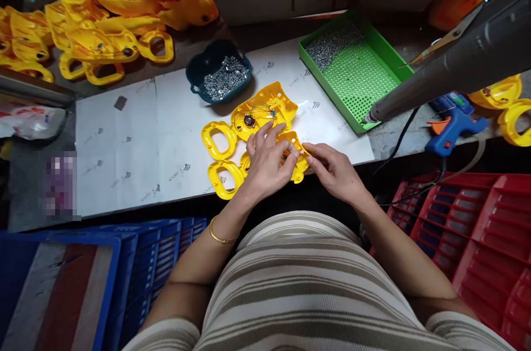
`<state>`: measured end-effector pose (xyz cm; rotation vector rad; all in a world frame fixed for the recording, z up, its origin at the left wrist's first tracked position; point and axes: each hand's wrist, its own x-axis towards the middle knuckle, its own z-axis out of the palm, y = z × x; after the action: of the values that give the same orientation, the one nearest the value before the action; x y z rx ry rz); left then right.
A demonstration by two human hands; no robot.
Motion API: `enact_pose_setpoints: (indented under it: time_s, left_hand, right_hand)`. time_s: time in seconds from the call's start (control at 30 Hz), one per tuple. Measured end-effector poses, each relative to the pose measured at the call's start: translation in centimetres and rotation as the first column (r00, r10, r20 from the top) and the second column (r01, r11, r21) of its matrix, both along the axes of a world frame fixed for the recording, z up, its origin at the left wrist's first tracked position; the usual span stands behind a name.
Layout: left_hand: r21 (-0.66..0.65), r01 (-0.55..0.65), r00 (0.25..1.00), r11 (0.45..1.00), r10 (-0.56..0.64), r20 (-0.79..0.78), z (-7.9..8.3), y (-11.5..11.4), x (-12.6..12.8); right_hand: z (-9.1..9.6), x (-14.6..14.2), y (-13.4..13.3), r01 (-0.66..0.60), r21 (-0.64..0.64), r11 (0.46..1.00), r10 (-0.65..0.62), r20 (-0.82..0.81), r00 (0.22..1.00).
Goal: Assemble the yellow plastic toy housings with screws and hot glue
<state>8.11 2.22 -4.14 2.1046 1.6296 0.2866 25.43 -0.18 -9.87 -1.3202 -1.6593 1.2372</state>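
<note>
Two yellow plastic shell halves lie side by side on the white sheet (136, 140). The far half (253, 115) lies open side up, with a small motor and thin wires inside. My left hand (267, 160) rests flat on the near half (224, 176), fingers spread over its middle. My right hand (332, 168) pinches the right edge of that near half with thumb and fingers closed.
A dark teal bowl (194, 74) and a green tray (373, 41), both holding small screws, stand behind. Several yellow shells (108, 13) are piled at the back left. A grey powered tool (452, 63) hangs at right above a blue glue gun (450, 121). Blue crates (149, 262) and red crates (477, 229) flank me.
</note>
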Motion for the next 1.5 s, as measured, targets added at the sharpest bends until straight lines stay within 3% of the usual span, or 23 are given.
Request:
enact_pose_setpoints:
  time_s: [0.4, 0.5, 0.63, 0.73, 0.83, 0.97, 1.17, 1.37, 1.5]
  left_hand:
    - [-0.009, 0.045, 0.998, 0.999, -0.046, -0.049, 0.1, 0.4, 0.0]
    - [0.011, 0.079, 0.994, 0.997, -0.077, -0.078, -0.1, 0.7, -0.1]
    - [0.072, 0.132, 0.990, 0.989, -0.128, -0.058, -0.7, 0.9, -0.9]
    - [0.158, 0.180, 0.983, 0.971, -0.182, -0.001, -1.2, 0.5, -1.9]
    - [0.245, 0.231, 0.967, 0.942, -0.249, 0.047, -1.6, 0.3, -2.6]
    - [0.272, 0.220, 0.964, 0.937, -0.251, 0.086, -1.5, -0.5, -2.5]
    - [0.249, 0.200, 0.967, 0.948, -0.232, 0.109, -1.3, -2.5, -2.4]
    - [0.228, 0.232, 0.963, 0.945, -0.257, 0.083, -1.7, -2.5, -3.1]
    - [0.247, 0.309, 0.941, 0.918, -0.333, 0.062, -0.6, -2.7, -3.4]
  right_hand:
    - [0.7, 0.0, 0.0, 0.000, 0.057, 0.998, -0.004, 0.070, 0.998]
    - [0.1, -0.3, 0.0, 0.020, -0.028, 0.999, -0.021, -0.030, 0.999]
    - [0.0, -1.3, 0.3, 0.073, -0.254, 0.964, -0.135, -0.233, 0.963]
    - [0.9, -2.0, 0.5, 0.008, -0.340, 0.940, -0.122, -0.316, 0.941]
    - [1.9, -2.0, 0.9, -0.111, -0.338, 0.935, -0.019, -0.359, 0.933]
    - [2.6, -1.6, 0.5, -0.022, -0.330, 0.944, -0.052, -0.212, 0.976]
    - [1.7, -2.0, -1.0, -0.086, -0.280, 0.956, -0.012, -0.332, 0.943]
    - [0.7, -2.2, -1.3, -0.043, -0.207, 0.977, -0.021, -0.298, 0.954]
    - [0.7, -2.3, -2.3, -0.036, -0.169, 0.985, -0.035, -0.397, 0.917]
